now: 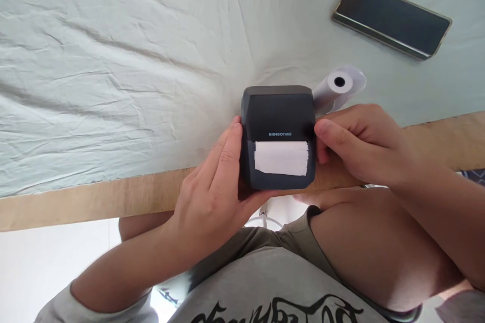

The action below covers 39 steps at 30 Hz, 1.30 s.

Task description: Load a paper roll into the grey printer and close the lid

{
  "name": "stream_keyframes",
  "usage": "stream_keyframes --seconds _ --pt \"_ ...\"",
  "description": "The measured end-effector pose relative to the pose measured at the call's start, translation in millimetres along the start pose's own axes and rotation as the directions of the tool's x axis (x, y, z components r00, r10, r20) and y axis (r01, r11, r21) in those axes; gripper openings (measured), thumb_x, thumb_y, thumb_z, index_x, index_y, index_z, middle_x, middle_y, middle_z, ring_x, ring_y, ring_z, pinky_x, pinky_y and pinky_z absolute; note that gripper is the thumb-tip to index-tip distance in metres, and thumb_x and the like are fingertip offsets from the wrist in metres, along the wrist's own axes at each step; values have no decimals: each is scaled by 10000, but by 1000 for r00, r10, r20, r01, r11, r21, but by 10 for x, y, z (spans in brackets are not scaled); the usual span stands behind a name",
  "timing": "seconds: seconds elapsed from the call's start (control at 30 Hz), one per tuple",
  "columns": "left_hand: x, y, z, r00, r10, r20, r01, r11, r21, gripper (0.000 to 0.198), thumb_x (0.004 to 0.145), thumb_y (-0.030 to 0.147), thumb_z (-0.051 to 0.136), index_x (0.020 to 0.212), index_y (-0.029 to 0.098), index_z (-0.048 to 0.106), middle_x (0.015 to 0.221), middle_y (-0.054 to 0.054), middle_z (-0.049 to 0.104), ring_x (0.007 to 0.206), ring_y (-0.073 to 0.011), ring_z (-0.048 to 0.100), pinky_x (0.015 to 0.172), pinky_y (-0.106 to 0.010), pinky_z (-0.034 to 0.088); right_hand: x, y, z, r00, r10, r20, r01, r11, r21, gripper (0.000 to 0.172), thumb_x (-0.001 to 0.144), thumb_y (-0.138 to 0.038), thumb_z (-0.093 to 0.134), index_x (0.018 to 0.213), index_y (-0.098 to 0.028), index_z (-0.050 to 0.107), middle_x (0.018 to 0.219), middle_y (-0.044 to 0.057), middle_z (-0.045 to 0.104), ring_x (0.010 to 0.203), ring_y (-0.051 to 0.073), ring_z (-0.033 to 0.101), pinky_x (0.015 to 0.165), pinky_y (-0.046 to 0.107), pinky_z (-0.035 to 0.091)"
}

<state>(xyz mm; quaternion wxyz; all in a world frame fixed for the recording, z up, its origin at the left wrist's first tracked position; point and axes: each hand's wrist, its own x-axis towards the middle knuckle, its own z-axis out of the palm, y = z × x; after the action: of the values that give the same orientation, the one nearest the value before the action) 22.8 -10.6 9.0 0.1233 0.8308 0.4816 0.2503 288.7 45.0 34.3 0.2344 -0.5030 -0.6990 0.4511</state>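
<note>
A black label printer [281,116] marked NIIMBOT is held over the table's front edge. From its slot a strip of white paper [281,157] sticks out toward me, with a ragged end. My left hand [212,192] wraps the printer's left side, fingers along the flank and thumb under the near edge. On the opposite side, my right hand [358,144] is closed with its thumb and fingertips against the printer's right edge. Just behind the right hand lies a white paper roll [333,90] with a black core, its loose end curling out.
A dark-screened phone [392,20] lies at the back right on the wrinkled pale cloth [132,60]. The bare wooden edge of the table [94,197] runs across in front of my lap.
</note>
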Motion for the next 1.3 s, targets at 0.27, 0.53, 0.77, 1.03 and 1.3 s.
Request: stream_keyframes --seconds 0.27,0.53,0.77,1.03,1.3 --pt "4 -24 39 1000 -23 -11 23 1000 -19 1024 1086 692 842 1867 252 348 1447 -138 888 1215 -389 920 978 -500 804 -23 -16 17 1000 -7 -25 6 1000 -8 1019 1020 -1064 416 531 -187 591 469 20 510 436 48 433 425 238 269" --pt "13 -49 45 997 -70 22 72 993 -95 987 1062 782 820 1828 314 408 1551 -118 850 1348 -371 881 1090 -521 791 3 -9 14 1000 -18 16 18 1000 3 1019 1018 -1064 428 534 -181 585 481 30 535 457 52 449 449 237 291" --pt "-1 -67 40 991 -109 75 119 981 -153 1054 990 689 956 1813 317 413 1637 -120 799 1479 -400 811 1217 -572 736 -8 26 -15 998 1 58 -1 1000 9 1034 1007 -1087 394 557 -177 589 510 39 532 477 64 438 462 262 286" --pt "-20 -125 17 991 -100 94 117 972 -205 1105 938 760 956 1803 329 419 1737 -160 690 1556 -460 742 1216 -655 726 -74 54 -44 997 20 79 -16 998 -54 737 1084 -683 607 563 -191 435 500 -15 364 438 46 343 407 256 193" --pt "36 -200 19 992 -42 117 67 973 -222 933 1111 802 669 1819 266 385 1749 -205 612 1575 -436 684 1162 -597 711 -122 -139 59 959 -148 -243 97 973 -211 400 968 -305 704 810 -213 348 591 -74 416 494 32 272 490 257 154"
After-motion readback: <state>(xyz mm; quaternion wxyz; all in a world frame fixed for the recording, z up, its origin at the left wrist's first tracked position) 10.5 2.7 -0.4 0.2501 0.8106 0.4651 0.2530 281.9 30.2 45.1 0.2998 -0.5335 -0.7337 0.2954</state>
